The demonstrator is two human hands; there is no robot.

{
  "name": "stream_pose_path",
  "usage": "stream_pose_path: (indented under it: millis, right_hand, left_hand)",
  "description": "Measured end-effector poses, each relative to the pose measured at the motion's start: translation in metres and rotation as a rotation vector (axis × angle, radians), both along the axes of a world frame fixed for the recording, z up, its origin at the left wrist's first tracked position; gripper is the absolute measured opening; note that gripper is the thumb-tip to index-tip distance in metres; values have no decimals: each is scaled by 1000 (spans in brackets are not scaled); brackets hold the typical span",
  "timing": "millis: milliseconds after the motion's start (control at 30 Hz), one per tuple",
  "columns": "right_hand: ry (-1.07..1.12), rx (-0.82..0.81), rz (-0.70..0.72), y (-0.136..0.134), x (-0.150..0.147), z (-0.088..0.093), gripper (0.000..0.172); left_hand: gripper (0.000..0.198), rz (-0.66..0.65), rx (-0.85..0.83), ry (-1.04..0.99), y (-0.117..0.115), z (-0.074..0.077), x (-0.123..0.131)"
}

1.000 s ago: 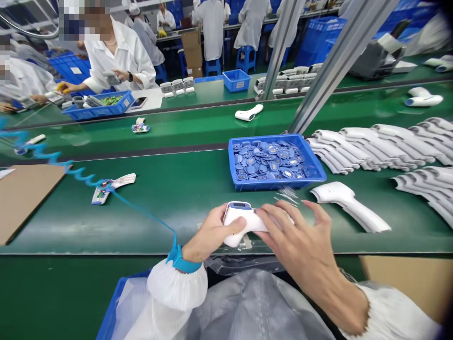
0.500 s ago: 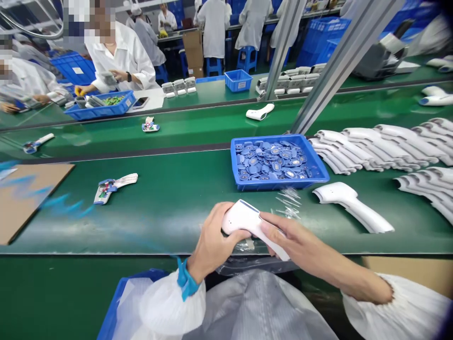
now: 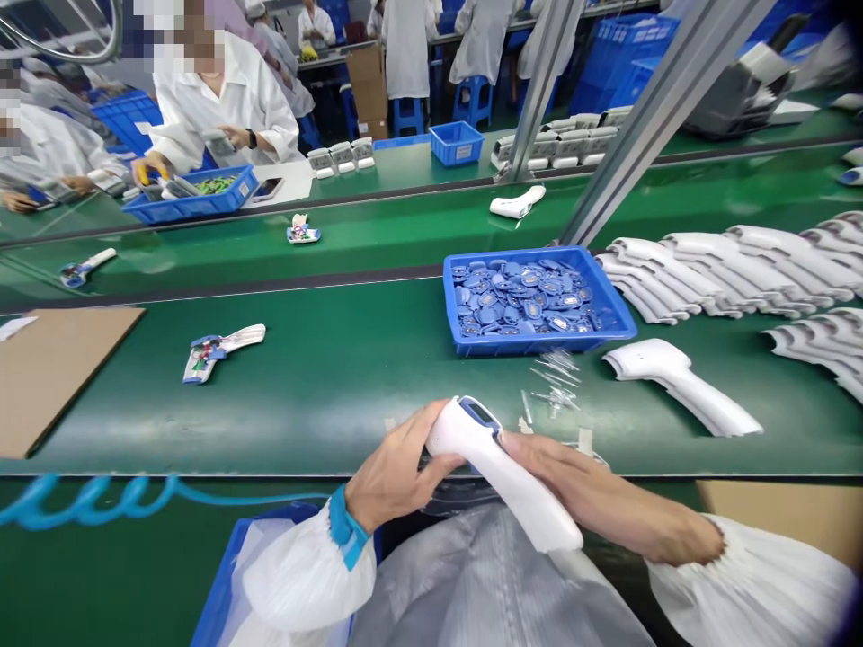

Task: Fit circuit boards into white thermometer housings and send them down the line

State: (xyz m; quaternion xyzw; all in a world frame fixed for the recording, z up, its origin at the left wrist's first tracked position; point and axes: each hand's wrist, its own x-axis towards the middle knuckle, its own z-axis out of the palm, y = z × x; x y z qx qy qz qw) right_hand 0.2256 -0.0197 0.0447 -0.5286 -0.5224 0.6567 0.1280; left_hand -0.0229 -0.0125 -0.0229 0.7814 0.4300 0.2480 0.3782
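Fingers (image 3: 419,426) of left hand (image 3: 397,467) wrap closely around white device (image 3: 495,469); right hand (image 3: 573,481) touches it, fingers' closure unclear; bin label (image 3: 464,152) illegible.

An electronics assembly factory: workers (image 3: 233,99) in white coats (image 3: 407,54) are gathered at long counters (image 3: 404,171), with blue stools (image 3: 475,85) among them. The nearest counter (image 3: 330,386), green, carries rows of matching white plastic shells (image 3: 715,265), a blue tray (image 3: 539,344) heaped with small blue parts (image 3: 519,301), and a half-built device (image 3: 221,347) with exposed circuitry (image 3: 202,358). A coiled blue cord (image 3: 81,518) leads to a wristband (image 3: 349,530).
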Motion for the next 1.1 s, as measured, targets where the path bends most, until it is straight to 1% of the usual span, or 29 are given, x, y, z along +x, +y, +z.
stream_pose_path:
  millis: [133, 300, 367, 433, 467, 500, 533, 567, 633, 667, 700, 767, 833, 900, 933, 1033, 1100]
  right_hand:
    - [49, 11, 9, 0, -5, -1, 54]
    - [70, 42, -2, -5, -11, 1, 56]
    - [61, 83, 34, -6, -10, -1, 56]
    - [47, 206, 164, -5, -8, -5, 50]
    - [35, 306, 227, -2, -8, -7, 46]
    - [15, 418, 247, 3, -10, -9, 44]
    - [-14, 523, 209, 8, -14, -11, 42]
    - [-48, 611, 124, 14, -22, -13, 40]
    - [-143, 757, -109, 27, -45, -16, 35]
    - [-204, 832, -202, 33, -58, -16, 37]
    - [-266, 917, -262, 39, -71, -17, 43]
    - [-360, 1097, -303, 47, -92, -18, 53]
    - [-388, 1239, -307, 51, -104, -18, 53]
    - [-394, 1320, -308, 52, -107, -20, 52]
    - [-404, 1343, -307, 51, -108, -21, 52]
    - [-431, 1367, -255, 47, -109, -24, 52]
    - [-421, 1385, -233, 46, -110, -27, 52]
  left_hand:
    - [52, -32, 12, -21, -2, 2, -3]
    - [53, -54, 0, -6, -2, -3, -7]
    - [53, -40, -3, -39, -1, -2, -8]
    - [55, -58, -75, -96, 2, 5, -8]
    - [52, -63, -136, -104, 4, 10, -7]
    - [48, -48, -193, -87, 6, 15, -5]
    - [45, -15, -235, -49, 8, 21, -3]
    - [43, 29, -254, -7, 10, 27, 0]
    - [36, 117, -226, 35, 14, 36, 8]
    - [32, 129, -201, 28, 15, 39, 12]
    - [28, 125, -167, 22, 16, 40, 15]
    - [24, 134, -53, 73, 17, 39, 18]
    - [24, 166, 89, 192, 16, 35, 18]
    - [25, 209, 166, 241, 15, 30, 15]
    - [24, 212, 153, 216, 14, 28, 13]
    - [20, 125, 60, 115, 12, 26, 10]
    - [21, 93, 52, 185, 13, 28, 12]
